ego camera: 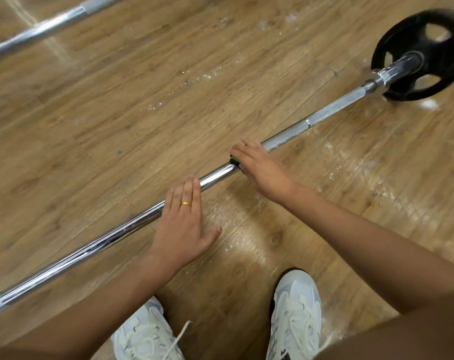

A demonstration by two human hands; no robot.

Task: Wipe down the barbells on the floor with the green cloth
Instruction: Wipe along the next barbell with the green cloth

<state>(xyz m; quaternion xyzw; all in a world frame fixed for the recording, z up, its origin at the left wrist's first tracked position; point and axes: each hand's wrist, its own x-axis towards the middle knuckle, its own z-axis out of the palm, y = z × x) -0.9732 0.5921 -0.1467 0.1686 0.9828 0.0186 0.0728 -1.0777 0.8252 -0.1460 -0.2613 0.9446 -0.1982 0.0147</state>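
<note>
Barbell (pixel 324 113) lay 8-to-2 o'clock across floor (pixel 116 113): heavy, stiff, chrome prob. slick. R hand (pixel 259 165) curled round green cloth (pixel 233 160) on shaft near centre; L hand (pixel 184 219) flat, fingers straight, steadying bar.

The right hand (pixel 257 165) hides most of the green cloth (pixel 233 160); the barbell (pixel 90 247) runs off the left edge.

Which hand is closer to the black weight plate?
Right. The right hand grips the green cloth on the barbell nearer the weight plate; the left hand rests flat farther down the bar.
</note>
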